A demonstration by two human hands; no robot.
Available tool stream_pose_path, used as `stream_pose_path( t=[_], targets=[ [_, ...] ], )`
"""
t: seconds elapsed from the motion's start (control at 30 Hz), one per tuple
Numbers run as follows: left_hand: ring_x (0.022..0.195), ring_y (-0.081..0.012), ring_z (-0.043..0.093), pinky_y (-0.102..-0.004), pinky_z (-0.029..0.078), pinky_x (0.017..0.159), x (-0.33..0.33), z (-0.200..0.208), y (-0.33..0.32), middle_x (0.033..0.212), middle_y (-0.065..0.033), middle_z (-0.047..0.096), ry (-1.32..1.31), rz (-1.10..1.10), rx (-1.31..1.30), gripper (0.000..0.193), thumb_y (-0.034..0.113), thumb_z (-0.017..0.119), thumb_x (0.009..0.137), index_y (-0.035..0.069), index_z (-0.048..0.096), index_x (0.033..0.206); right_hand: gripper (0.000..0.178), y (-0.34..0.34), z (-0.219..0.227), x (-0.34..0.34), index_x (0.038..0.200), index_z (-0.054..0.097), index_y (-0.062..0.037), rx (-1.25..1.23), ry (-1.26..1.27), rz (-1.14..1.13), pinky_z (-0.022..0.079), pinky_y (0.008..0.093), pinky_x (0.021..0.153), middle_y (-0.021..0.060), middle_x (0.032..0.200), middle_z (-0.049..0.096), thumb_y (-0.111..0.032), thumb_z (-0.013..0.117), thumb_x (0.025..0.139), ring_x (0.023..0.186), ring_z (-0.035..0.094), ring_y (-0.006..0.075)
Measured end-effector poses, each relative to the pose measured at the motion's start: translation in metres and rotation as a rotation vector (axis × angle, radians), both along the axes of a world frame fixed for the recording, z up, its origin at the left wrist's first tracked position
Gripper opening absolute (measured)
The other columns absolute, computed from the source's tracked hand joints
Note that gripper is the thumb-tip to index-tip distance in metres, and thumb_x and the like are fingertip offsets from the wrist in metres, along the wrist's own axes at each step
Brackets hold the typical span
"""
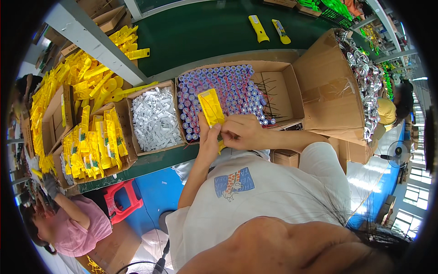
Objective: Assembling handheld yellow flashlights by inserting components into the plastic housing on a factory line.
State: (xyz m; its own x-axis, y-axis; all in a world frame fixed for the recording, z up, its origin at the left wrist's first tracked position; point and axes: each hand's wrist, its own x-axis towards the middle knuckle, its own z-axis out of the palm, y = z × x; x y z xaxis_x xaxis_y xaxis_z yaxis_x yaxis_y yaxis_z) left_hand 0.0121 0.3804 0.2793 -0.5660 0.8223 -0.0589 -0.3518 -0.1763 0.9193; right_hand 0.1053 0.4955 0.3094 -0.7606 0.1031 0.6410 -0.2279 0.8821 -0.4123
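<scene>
In front of my chest, my left hand (208,142) is closed round the lower part of a yellow plastic housing (211,106), whose wider end points up and away from me. My right hand (242,131) is pinched at the housing's lower end. Whatever lies between those fingertips is hidden. Just beyond both hands stands a carton of purple-wrapped battery cells (219,82) with red and dark wires. To its left is a box of small white plastic pieces (155,118). Farther left, a carton holds several yellow housings (93,144) with green parts in them.
A large pile of yellow housings (73,77) lies behind a grey metal post (98,39). Two yellow pieces (258,28) rest on the green belt. At right, a tall carton (328,82) adjoins shiny metal parts (362,68). A gloved co-worker (82,223) sits near a red stool (122,201).
</scene>
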Motion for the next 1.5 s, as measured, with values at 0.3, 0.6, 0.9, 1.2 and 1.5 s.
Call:
stream_pose_path(
  t=[0.3, 0.6, 0.9, 1.2, 1.5],
  targets=[
    [0.094, -0.0168, 0.057, -0.0297, 0.048, 0.085, 0.0, 0.003, 0.004, 0.106, -0.0096, 0.055, -0.028, 0.024, 0.014, 0.031, 0.0, 0.042, 0.094, 0.005, 0.034, 0.123, 0.017, 0.007, 0.002, 0.005, 0.084, 0.062, -0.0065, -0.081, -0.053, 0.065, 0.046, 0.0289, 0.047, 0.0065, 0.071, 0.057, -0.004, 0.072, 0.071, 0.055, 0.058, 0.0215],
    [0.076, -0.0162, 0.054, -0.0358, 0.053, 0.069, 0.006, 0.004, -0.018, 0.111, -0.0106, 0.049, -0.232, -0.116, 0.122, 0.042, -0.001, 0.037, 0.094, 0.012, 0.03, 0.134, 0.028, 0.176, -0.04, 0.013, 0.103, 0.064, -0.0078, 0.019, -0.357, -0.223, 0.055, 0.032, 0.069, 0.0099, 0.096, 0.065, -0.003, 0.073, 0.077, 0.081, 0.067, 0.0258],
    [0.079, -0.017, 0.053, -0.0361, 0.052, 0.069, 0.017, 0.002, -0.017, 0.108, -0.01, 0.049, -0.298, -0.169, 0.133, 0.042, 0.0, 0.041, 0.094, 0.01, 0.03, 0.134, 0.027, 0.09, 0.033, 0.012, 0.101, 0.066, -0.0067, 0.336, 0.048, 0.073, 0.056, 0.0347, 0.076, 0.0089, 0.104, 0.067, -0.009, 0.073, 0.075, 0.092, 0.067, 0.0262],
    [0.075, -0.0159, 0.058, -0.0313, 0.052, 0.069, 0.005, -0.003, -0.031, 0.096, -0.0079, 0.052, -0.247, -0.113, 0.106, 0.043, 0.006, 0.042, 0.1, 0.011, 0.025, 0.139, 0.037, 0.041, 0.026, -0.014, 0.114, 0.061, -0.0045, 0.454, -0.049, 0.556, 0.052, 0.0377, 0.093, 0.0111, 0.122, 0.061, -0.01, 0.071, 0.079, 0.114, 0.059, 0.0267],
    [0.077, -0.0172, 0.053, -0.0358, 0.051, 0.068, -0.028, 0.016, -0.082, 0.101, -0.0082, 0.048, -0.451, -0.084, 0.146, 0.056, -0.002, 0.045, 0.091, 0.011, 0.024, 0.141, 0.027, 0.011, 0.006, -0.065, 0.111, 0.063, -0.0039, -0.231, -0.389, 0.764, 0.049, 0.0382, 0.099, 0.0143, 0.124, 0.063, -0.001, 0.066, 0.085, 0.119, 0.059, 0.0271]
  ],
)
